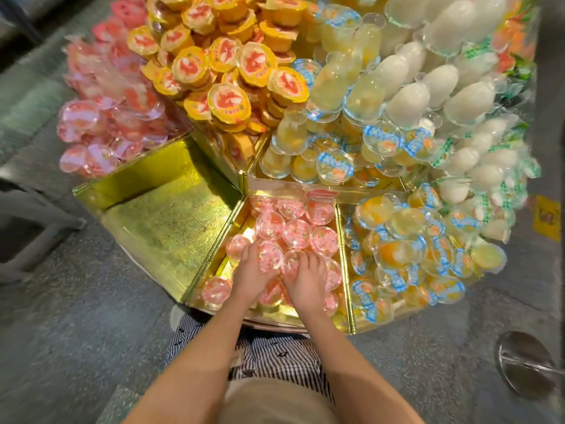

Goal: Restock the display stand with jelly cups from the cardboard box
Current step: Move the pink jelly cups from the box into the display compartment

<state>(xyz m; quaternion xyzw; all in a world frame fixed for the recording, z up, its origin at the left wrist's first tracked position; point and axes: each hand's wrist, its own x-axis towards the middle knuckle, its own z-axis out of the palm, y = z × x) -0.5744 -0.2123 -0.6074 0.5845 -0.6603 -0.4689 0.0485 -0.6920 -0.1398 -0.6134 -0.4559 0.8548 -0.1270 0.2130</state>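
The person is standing over the tiered, gold-foil-lined display stand [241, 179] and working in its middle front compartment [341, 240], which serves as the reference point here. The clear plastic jelly cups with pink-and-white lids [298, 232] are lying in that compartment in a loose layer that is covering most of its gold floor, with foil showing along the near and left edges. The left hand [252, 270] and the right hand [301, 278] are reaching in side by side, palms down, with fingers lying over the cup tops at the compartment's near centre. Whether they are gripping cups or only pressing them into place cannot be told. Immediately left of the reference compartment, a large gold compartment [165, 215] is sitting bare. Immediately right of it, a bin of blue-rimmed cups with yellow and orange filling [406, 249] is heaped full. Behind and above it, piles of pink cups [101, 117], yellow-lidded cups [226, 99] and white cups [406, 99] are standing high. The cardboard box is not appearing in view. In my judgement the restocking is running partway: the reference compartment is taking one layer and looks able to take more, and the bare compartment is awaiting stock.
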